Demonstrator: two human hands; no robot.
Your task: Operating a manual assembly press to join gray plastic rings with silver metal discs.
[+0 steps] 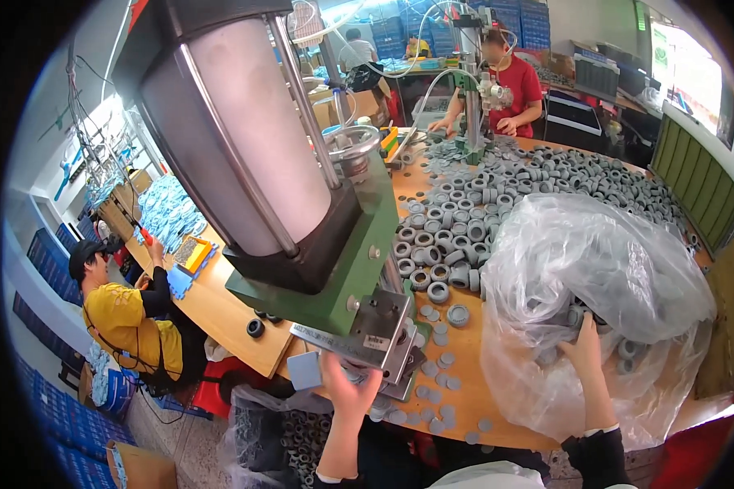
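My left hand (352,391) is under the head of a green and steel bench press (367,326). Its thumb and fingers curl round something greyish, mostly hidden by the press plate. Beside those fingers is a flat light-blue square pad (305,371). Over on the right, my right hand (583,346) reaches into a clear plastic bag (546,253). Its fingers close on a dark grey round part (575,315) at the bag's opening. More grey round parts lie inside, blurred by the plastic.
Grey ring-shaped parts (457,236) heap across the wooden table (465,330). Flat grey discs (440,379) are scattered by the press. A co-worker in red (520,85) stands at another press opposite; one in yellow (134,314) sits left. An open bag of parts (302,440) is below.
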